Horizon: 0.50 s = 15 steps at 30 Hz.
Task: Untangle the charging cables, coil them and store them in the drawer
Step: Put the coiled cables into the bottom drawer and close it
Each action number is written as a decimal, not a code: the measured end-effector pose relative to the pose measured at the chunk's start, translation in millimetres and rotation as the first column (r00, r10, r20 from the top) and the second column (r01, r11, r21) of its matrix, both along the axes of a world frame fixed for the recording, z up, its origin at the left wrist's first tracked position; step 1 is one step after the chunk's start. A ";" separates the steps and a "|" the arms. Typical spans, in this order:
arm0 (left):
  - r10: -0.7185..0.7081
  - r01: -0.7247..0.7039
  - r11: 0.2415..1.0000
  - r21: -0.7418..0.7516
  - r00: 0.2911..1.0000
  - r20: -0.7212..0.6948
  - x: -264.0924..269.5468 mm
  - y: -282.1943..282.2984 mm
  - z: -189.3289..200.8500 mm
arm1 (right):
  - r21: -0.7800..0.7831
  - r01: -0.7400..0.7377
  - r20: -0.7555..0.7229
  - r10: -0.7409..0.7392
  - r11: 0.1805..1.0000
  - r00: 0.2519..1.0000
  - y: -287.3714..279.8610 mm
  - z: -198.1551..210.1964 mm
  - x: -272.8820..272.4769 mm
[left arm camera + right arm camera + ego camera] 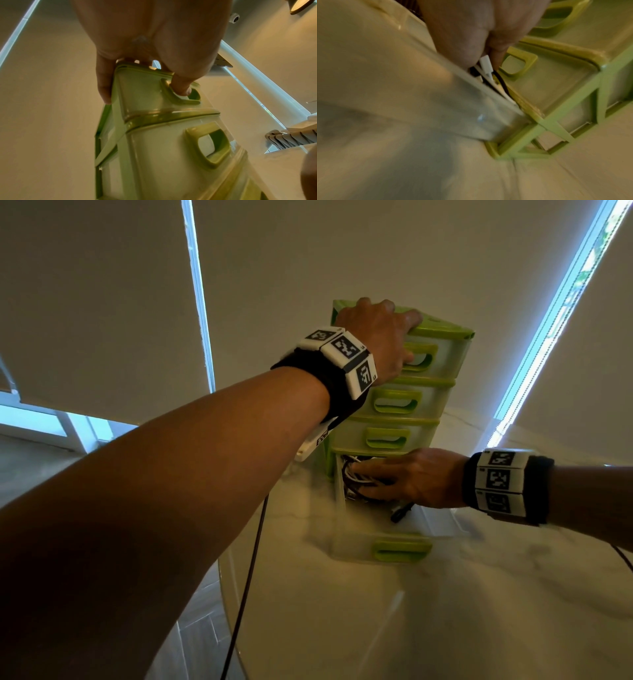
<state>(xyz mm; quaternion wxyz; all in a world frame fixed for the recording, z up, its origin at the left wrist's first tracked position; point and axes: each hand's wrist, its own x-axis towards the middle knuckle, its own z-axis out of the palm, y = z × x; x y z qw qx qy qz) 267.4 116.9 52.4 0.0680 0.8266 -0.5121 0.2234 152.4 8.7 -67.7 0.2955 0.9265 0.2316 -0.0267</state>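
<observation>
A green drawer tower with several translucent drawers stands on the marble table. My left hand grips its top, fingers over the lid and the thumb in the top drawer's handle. The bottom drawer is pulled far out toward me. My right hand reaches into it with straight fingers and presses on a bundle of black and white charging cables. A white plug shows by my fingertips. One black plug hangs over the drawer's wall.
The tower stands near the table's far edge, against closed window blinds. The table's rounded left edge drops to a tiled floor. A black wire hangs from my left wrist band.
</observation>
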 end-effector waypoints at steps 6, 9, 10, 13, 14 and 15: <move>-0.001 0.001 1.000 -0.008 1.000 0.010 -1.4 0.7 1.1 | -0.071 0.261 -0.170 -0.270 0.963 0.948 27.3 17.5 14.7; 0.005 -0.005 1.000 -0.007 1.000 -0.010 -2.3 2.3 1.2 | 0.037 0.346 -0.215 -0.331 0.938 0.919 29.6 21.9 12.9; 0.007 -0.007 1.000 -0.001 1.000 -0.016 -2.5 2.6 1.4 | 0.072 0.369 -0.239 -0.343 0.927 0.908 28.9 22.5 10.3; 0.010 -0.010 1.000 0.010 1.000 -0.026 -3.2 2.7 1.3 | 0.102 0.279 -0.215 -0.253 0.955 0.943 32.1 26.3 1.0; 0.009 -0.009 1.000 0.008 1.000 -0.029 -3.2 2.4 1.3 | 0.093 0.244 -0.201 -0.221 0.965 0.954 33.9 27.2 -2.2; 0.007 -0.007 1.000 0.005 0.999 -0.034 -2.9 2.2 1.3 | 0.072 0.224 -0.209 -0.205 0.972 0.956 36.1 26.8 -4.2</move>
